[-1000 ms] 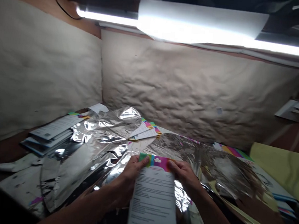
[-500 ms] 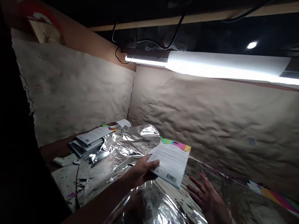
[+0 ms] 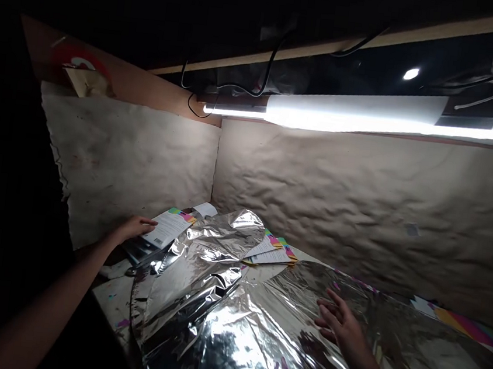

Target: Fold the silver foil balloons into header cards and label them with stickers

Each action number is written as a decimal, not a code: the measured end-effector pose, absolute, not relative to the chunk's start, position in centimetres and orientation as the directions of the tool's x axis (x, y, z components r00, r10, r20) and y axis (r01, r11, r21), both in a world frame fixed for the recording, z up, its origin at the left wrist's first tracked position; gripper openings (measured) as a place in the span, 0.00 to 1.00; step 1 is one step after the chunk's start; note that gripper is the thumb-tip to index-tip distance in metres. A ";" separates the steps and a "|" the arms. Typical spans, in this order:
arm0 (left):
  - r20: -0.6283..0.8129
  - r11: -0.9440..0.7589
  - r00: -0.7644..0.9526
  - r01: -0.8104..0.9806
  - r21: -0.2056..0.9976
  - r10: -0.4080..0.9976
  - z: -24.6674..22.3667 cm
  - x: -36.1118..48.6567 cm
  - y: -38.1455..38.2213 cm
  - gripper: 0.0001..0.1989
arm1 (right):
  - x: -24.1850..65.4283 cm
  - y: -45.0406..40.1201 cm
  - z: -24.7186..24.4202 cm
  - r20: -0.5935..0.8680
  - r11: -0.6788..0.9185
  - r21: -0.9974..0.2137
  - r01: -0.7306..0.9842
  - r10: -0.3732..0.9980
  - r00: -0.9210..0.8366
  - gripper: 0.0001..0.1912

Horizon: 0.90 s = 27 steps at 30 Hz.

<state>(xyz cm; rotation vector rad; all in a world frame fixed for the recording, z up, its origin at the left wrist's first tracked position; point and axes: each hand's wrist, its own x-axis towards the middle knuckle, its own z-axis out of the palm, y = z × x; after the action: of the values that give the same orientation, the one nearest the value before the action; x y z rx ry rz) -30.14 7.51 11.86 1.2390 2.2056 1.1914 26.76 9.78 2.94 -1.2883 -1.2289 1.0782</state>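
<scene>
Wrinkled paper lining (image 3: 360, 190) on the walls beneath a glaring tube lamp (image 3: 350, 122), with the far left and ceiling too dark to read. At left, left hand (image 3: 134, 228) with fingers stretched onto the edge of the top packet (image 3: 167, 227) of a stack (image 3: 136, 249) partly lost in shadow, impossible to tell whether pinching or merely touching; right hand (image 3: 340, 323) empty, with fingers released and loosely spread over silvery film (image 3: 249, 326) broken up by glare. Farther back, overlapping packets (image 3: 270, 251) partly covered by film, print too small to read, and at right a rainbow-striped packet (image 3: 465, 325), mostly hidden.
</scene>
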 end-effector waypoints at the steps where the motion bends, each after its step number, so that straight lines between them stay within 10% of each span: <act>1: 0.128 0.297 -0.571 0.590 0.751 0.811 11.2 -30.3 7.6 0.18 | 26.4 9.5 3.0 0.056 0.047 -0.991 0.129 0.996 0.071 0.45; 8: 0.391 0.406 -0.553 0.822 0.400 0.736 8.7 -27.8 7.7 0.29 | 25.2 8.1 3.3 0.071 0.078 -0.966 0.246 0.997 -0.038 0.43; 14: 0.430 0.199 -0.255 0.965 0.171 0.866 9.5 -22.0 13.3 0.17 | 25.0 8.3 3.2 0.085 0.099 -0.965 0.244 0.994 -0.069 0.39; 27: 0.336 0.269 -0.270 0.962 0.051 0.902 10.2 -20.1 20.7 0.18 | 26.4 8.7 4.1 0.056 0.089 -0.966 0.242 0.988 -0.142 0.36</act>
<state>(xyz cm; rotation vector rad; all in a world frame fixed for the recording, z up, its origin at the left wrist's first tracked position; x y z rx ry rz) -20.11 20.66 10.21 2.0178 2.6831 0.4199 26.37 8.68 4.09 -1.2675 -1.5282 1.1236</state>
